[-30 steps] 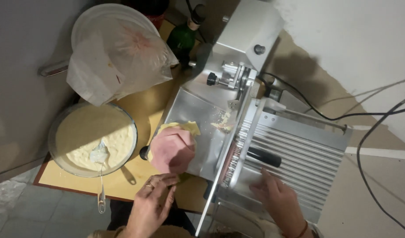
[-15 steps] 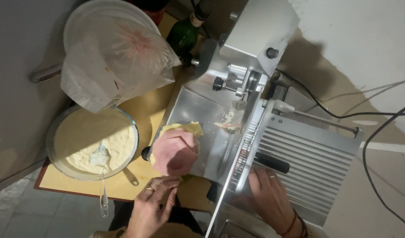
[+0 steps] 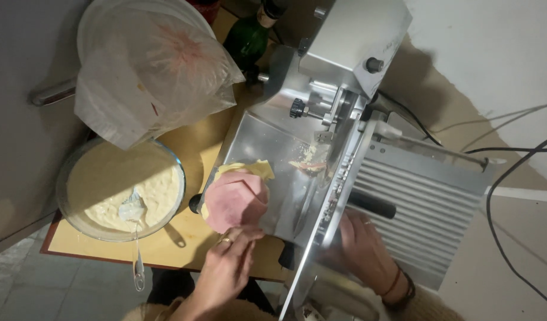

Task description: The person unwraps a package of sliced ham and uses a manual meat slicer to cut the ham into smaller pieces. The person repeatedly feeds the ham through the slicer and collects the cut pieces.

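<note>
White wall (image 3: 493, 53), grey tiled floor (image 3: 23, 285), wooden table (image 3: 196, 142).

L: glass bowl (image 3: 77, 223) blocks; R: slicer (image 3: 368, 89) blocks; btwn: bare wood (image 3: 193, 148)

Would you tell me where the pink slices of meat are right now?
In the head view, the pink slices lie on the slicer's receiving tray, lower centre, over yellow cheese slices, just above the left hand.

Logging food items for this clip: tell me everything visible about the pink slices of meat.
The pink slices of meat lie in a loose, overlapping stack, thin, round-edged and smooth, like cold cuts. They rest on the metal tray of the slicer, partly covering pale yellow cheese slices. The left hand touches the stack's near edge with its fingertips.
</note>
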